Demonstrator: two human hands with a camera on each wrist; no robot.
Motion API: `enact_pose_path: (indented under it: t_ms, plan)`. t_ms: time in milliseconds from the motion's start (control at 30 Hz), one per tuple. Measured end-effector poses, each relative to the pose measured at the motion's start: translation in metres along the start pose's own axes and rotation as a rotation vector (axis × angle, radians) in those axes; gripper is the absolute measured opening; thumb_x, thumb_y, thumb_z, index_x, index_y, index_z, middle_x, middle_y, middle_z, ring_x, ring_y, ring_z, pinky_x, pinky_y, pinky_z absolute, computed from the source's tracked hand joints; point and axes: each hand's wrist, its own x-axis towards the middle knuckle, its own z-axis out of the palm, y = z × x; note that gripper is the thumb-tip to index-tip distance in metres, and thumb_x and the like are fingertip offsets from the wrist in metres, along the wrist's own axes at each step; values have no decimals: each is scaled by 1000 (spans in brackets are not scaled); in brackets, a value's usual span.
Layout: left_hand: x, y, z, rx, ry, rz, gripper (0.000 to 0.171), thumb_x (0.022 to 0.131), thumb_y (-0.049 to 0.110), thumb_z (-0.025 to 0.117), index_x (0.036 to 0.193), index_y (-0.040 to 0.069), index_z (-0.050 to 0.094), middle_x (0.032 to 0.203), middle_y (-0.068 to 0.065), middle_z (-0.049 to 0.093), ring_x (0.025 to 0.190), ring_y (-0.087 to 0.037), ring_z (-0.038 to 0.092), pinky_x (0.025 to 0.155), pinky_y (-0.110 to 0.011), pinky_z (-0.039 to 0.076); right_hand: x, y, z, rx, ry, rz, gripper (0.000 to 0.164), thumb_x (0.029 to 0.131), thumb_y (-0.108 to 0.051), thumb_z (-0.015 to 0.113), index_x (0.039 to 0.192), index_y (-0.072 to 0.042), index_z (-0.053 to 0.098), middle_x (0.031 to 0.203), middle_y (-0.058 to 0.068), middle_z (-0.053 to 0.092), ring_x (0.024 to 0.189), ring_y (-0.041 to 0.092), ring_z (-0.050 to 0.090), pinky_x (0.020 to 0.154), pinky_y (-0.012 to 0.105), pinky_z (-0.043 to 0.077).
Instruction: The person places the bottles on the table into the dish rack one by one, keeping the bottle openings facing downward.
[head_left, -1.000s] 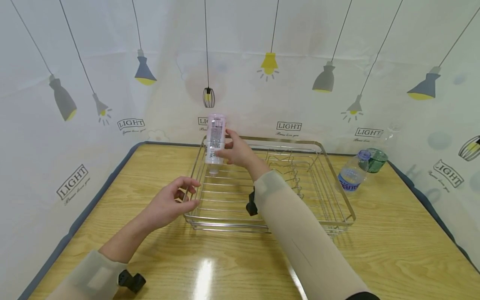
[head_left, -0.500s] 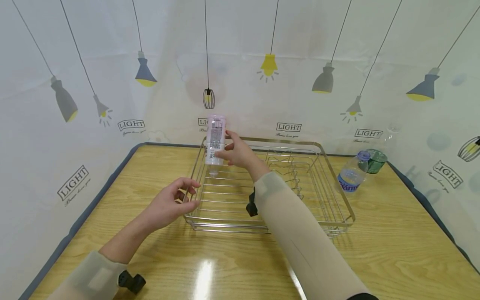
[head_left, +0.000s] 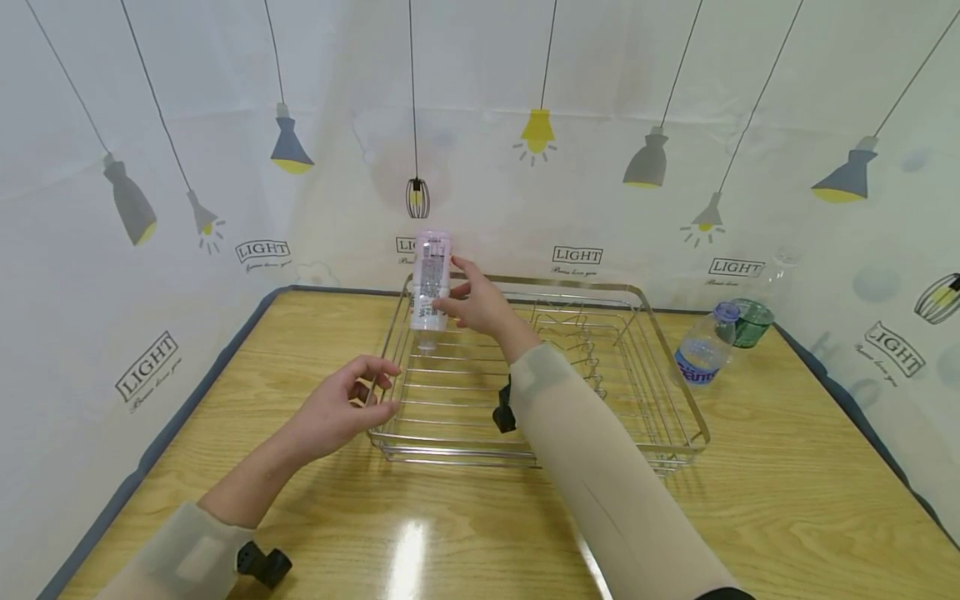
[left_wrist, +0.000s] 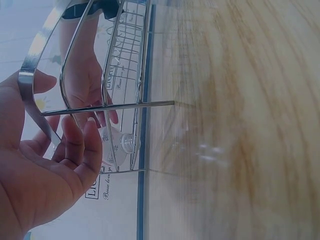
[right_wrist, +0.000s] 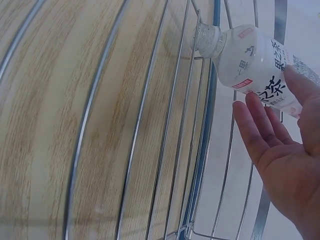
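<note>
An upside-down clear plastic bottle (head_left: 431,279) with a pale pink label stands at the back left of the wire dish rack (head_left: 480,454). Its uncapped neck points down among the bars, as the right wrist view shows. My right hand (head_left: 480,304) pinches the lower part of this bottle between thumb and fingertips. At the rack's front left corner, my left hand (head_left: 341,408) holds the rim, with its fingers loosely curled round the metal band. Seen from the left wrist, the thumb and fingers of the left hand (left_wrist: 50,175) lie on either side of that band.
Right of the rack stands a clear bottle (head_left: 699,358) with a blue-purple label and cap. Behind it lies or stands a green clear container (head_left: 752,323). A row of wire dividers (head_left: 585,350) runs inside the rack. Printed curtain (head_left: 480,192) closes off the table's back and sides.
</note>
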Motion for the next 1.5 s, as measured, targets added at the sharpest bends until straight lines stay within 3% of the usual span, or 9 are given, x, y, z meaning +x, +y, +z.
enact_pose_path:
  t_ms: [367, 600, 833, 1167, 1500]
  plan:
    - [2, 2, 2, 6, 4, 1, 50, 101, 19, 79, 144, 5, 58, 127, -20, 56, 96, -26, 54, 70, -29, 51, -3, 0, -8, 35, 30, -1, 92, 104, -25, 79, 176, -27, 23, 149, 21, 61, 124, 44, 69, 103, 56, 63]
    - [3, 3, 3, 7, 9, 7, 50, 100, 18, 79, 143, 4, 58, 127, -21, 56, 96, -26, 55, 71, -30, 51, -6, -12, -24, 114, 124, -5, 90, 103, -30, 80, 175, -31, 26, 157, 18, 57, 129, 39, 68, 108, 56, 60]
    - [2, 3, 3, 3, 7, 13, 50, 101, 20, 79, 144, 5, 58, 127, -20, 57, 96, -26, 55, 72, -30, 52, -18, -34, -45, 137, 201, -108, 86, 104, -29, 79, 174, -29, 29, 155, 20, 57, 122, 37, 70, 106, 54, 62]
    - [1, 1, 0, 21, 14, 4, 47, 101, 21, 79, 142, 9, 59, 129, -20, 58, 96, -25, 57, 72, -30, 53, -50, -50, -95, 119, 194, -192, 79, 104, -30, 78, 171, -30, 35, 152, 13, 59, 123, 31, 67, 106, 49, 62]
    - [1, 0, 2, 18, 13, -2, 51, 101, 20, 79, 145, 5, 58, 128, -20, 58, 96, -25, 57, 72, -30, 53, -104, -44, -161, -72, 206, -209, 75, 106, -36, 75, 170, -31, 38, 154, 11, 59, 127, 29, 68, 104, 46, 63]
